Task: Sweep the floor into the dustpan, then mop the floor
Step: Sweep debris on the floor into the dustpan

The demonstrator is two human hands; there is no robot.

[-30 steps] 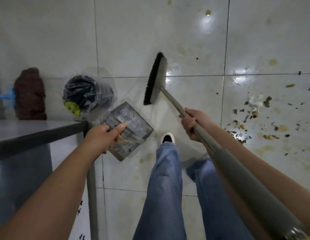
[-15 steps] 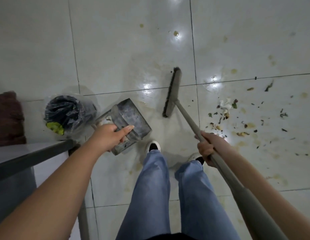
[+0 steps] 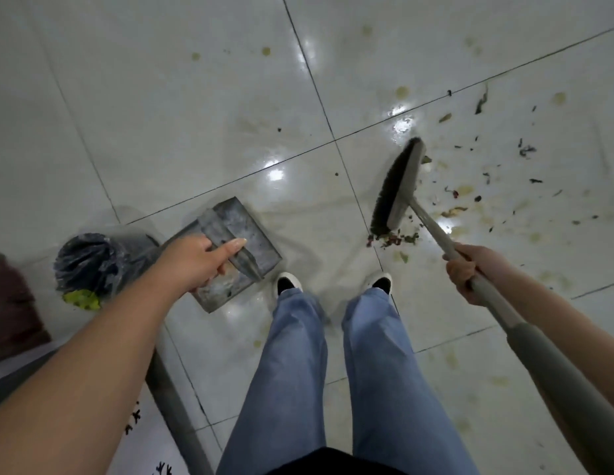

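My left hand [image 3: 199, 260] grips the handle of a grey metal dustpan [image 3: 261, 245], which hangs just in front of my left shoe. My right hand [image 3: 470, 272] is closed round the grey handle of a broom. The broom head [image 3: 396, 192], with dark bristles, rests on the white tiled floor [image 3: 196, 108] to the right of the dustpan. A small heap of scraps [image 3: 393, 240] lies at the broom head's near end. More dark bits and yellowish stains [image 3: 497, 186] are scattered over the tile to the right.
A bin lined with a black bag [image 3: 93, 262] stands at the left, with green waste at its rim. A brown mop head [image 3: 10, 310] lies at the far left edge. A grey table leg [image 3: 175, 416] runs down beside my left arm. My two shoes [image 3: 288, 282] stand between dustpan and broom.
The broom head has swung right, from the tile in front of me into the scattered scraps. The view turned right, so the bin and mop slid left. Both hands kept their grips.
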